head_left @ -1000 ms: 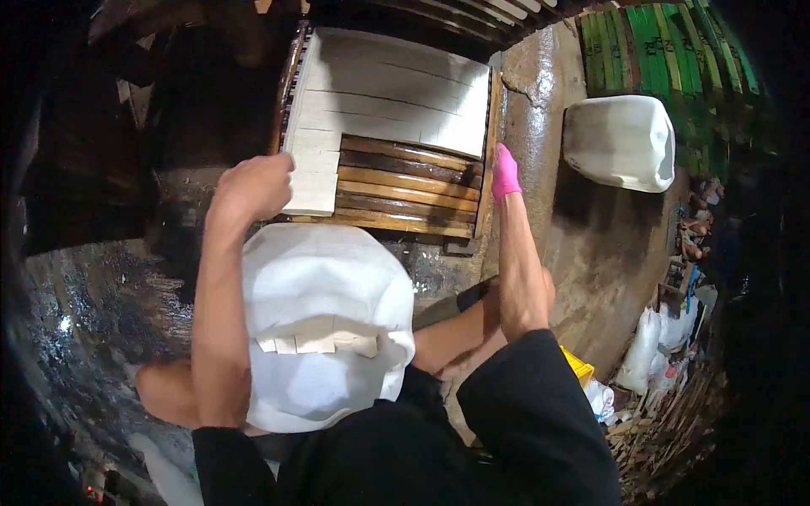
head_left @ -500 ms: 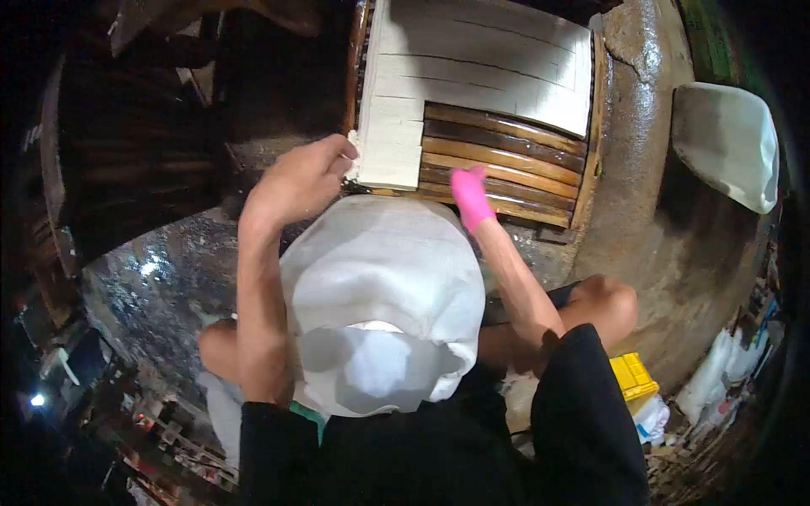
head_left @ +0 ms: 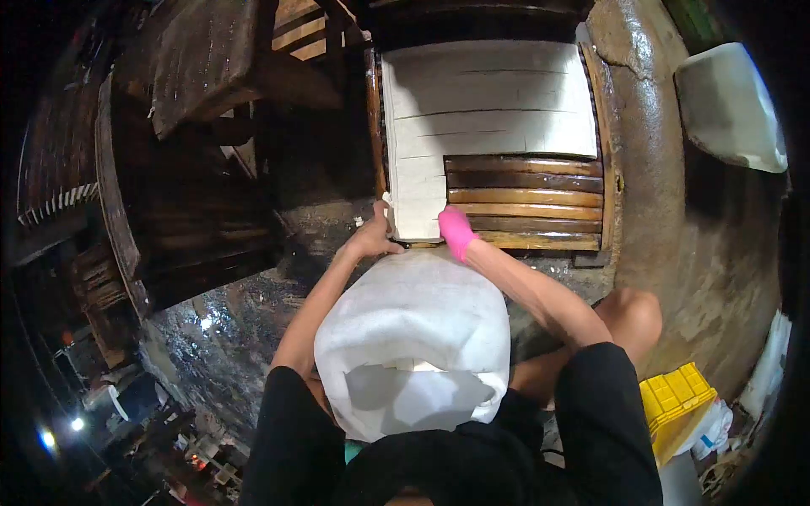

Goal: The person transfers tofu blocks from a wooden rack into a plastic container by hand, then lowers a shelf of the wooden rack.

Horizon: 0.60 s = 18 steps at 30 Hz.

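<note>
A white, soft-looking slab (head_left: pixel 498 97) with thin cut lines lies on a wooden slatted rack (head_left: pixel 527 197). One narrow strip of the slab reaches toward me along the rack's left side. My left hand (head_left: pixel 371 238) is bare and sits at the strip's near left corner, thumb and fingers apart, with small white crumbs by the fingertips. At the strip's right edge is my right hand (head_left: pixel 456 229), in a pink glove with the fingers closed. Whatever they may hold is hidden. Between my arms stands a large white plastic container (head_left: pixel 413 295), its cut-open top toward me.
Dark wooden furniture (head_left: pixel 194 67) stands at the left. A white plastic container (head_left: pixel 730 105) rests on the wet floor at the far right. A yellow crate (head_left: pixel 675 401) is beside my right knee, near a white plastic bag (head_left: pixel 713 428).
My right hand has moved left from over the bare slats to the strip's right edge. My left hand has come down to the strip's near corner, its thumb spread. The view has shifted.
</note>
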{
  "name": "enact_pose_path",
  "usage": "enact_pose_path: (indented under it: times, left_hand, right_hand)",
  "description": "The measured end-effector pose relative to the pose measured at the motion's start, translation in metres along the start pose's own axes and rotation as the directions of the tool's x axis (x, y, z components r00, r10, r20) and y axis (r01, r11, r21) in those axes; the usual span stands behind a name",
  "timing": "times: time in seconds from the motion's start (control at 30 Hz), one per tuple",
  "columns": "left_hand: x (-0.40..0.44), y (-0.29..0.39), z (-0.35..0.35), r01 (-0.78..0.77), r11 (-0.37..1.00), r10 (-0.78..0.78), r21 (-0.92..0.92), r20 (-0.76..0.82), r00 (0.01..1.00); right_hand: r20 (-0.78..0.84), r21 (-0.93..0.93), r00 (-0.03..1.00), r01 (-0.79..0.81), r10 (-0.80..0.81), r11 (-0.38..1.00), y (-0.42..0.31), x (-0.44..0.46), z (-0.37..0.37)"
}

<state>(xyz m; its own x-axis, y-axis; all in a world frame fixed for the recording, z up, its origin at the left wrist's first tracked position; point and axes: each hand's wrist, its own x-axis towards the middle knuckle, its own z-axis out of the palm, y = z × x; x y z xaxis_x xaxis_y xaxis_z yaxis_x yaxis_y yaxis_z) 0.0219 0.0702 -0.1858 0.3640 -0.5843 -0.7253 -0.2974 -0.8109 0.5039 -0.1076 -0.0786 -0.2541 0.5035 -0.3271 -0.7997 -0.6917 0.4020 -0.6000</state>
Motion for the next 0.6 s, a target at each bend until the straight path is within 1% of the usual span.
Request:
enact_pose_path:
  times: [0.03,0.07,0.1,0.13,0.17,0.2,0.27,0.3,0.33,0.37,0.4,0.43,0.47,0.5,0.53,0.57,0.6]
  left_hand:
    - [0.003,-0.003,0.006,-0.013,0.999,0.014,0.031,-0.04,0.999]
    - [0.005,-0.005,0.012,-0.027,0.998,0.034,0.051,-0.138,0.99]
    - [0.005,-0.003,0.013,0.003,0.999,0.002,0.038,-0.12,0.993]
    - [0.006,0.001,0.01,0.029,0.999,-0.026,0.028,-0.104,0.994]
    - [0.007,0.003,0.008,0.056,0.998,-0.055,0.016,-0.088,0.995]
    - [0.008,0.003,0.008,0.046,0.999,-0.044,0.014,-0.105,0.993]
    - [0.009,0.005,0.009,0.023,1.0,-0.021,0.01,-0.139,0.99]
    - [0.011,0.004,0.01,-0.001,1.0,-0.003,-0.027,-0.144,0.99]
    - [0.01,0.001,0.011,-0.024,0.998,0.014,-0.062,-0.15,0.989]
    - [0.01,-0.001,0.01,-0.05,0.995,0.035,-0.091,-0.159,0.987]
    - [0.015,-0.013,0.014,-0.116,0.992,0.105,-0.056,-0.171,0.98]
    - [0.012,-0.014,0.015,-0.129,0.989,0.116,-0.069,-0.173,0.978]
    - [0.01,-0.014,0.016,-0.146,0.986,0.13,-0.08,-0.177,0.976]
    - [0.01,-0.011,0.015,-0.162,0.982,0.144,-0.093,-0.178,0.974]
    - [0.001,0.01,0.006,-0.148,0.987,0.139,-0.054,-0.143,0.98]
    - [-0.01,0.029,-0.005,-0.107,0.994,0.107,0.004,-0.073,0.992]
    - [-0.024,0.057,-0.022,-0.071,0.996,0.072,0.061,-0.006,0.997]
  right_hand:
    - [0.048,-0.053,0.999,-0.013,0.015,0.999,0.008,0.015,-0.009]
    - [0.1,0.009,0.995,0.002,-0.003,1.0,0.029,0.035,-0.007]
    - [0.153,0.072,0.988,0.01,-0.021,0.997,0.05,0.056,-0.005]
    - [0.177,0.231,0.981,-0.114,0.074,0.966,0.011,0.022,-0.015]
    - [0.217,0.377,0.963,-0.236,0.162,0.896,-0.017,-0.001,-0.022]
    - [0.321,0.385,0.933,-0.288,0.165,0.877,-0.022,0.0,-0.026]
    - [0.584,0.547,0.809,-0.447,0.06,0.708,-0.023,0.01,-0.027]
    - [0.687,0.589,0.726,-0.535,-0.027,0.605,-0.025,0.014,-0.027]
    - [0.756,0.572,0.654,-0.636,-0.032,0.517,-0.027,0.017,-0.024]
    - [0.779,0.553,0.626,-0.655,-0.04,0.516,-0.03,0.02,-0.019]
    - [0.8,0.532,0.598,-0.67,-0.049,0.517,-0.032,0.022,-0.014]
    - [0.821,0.51,0.569,-0.686,-0.054,0.519,-0.033,0.024,-0.01]
    - [0.827,0.485,0.562,-0.698,-0.017,0.527,-0.031,0.027,-0.01]
    - [0.823,0.5,0.567,-0.691,-0.038,0.522,-0.037,0.023,-0.015]
    - [0.82,0.512,0.571,-0.69,-0.05,0.512,-0.042,0.012,-0.023]
    - [0.815,0.522,0.576,-0.688,-0.058,0.505,-0.048,0.0,-0.033]
    - [0.775,0.557,0.631,-0.656,-0.035,0.509,-0.054,-0.01,-0.045]
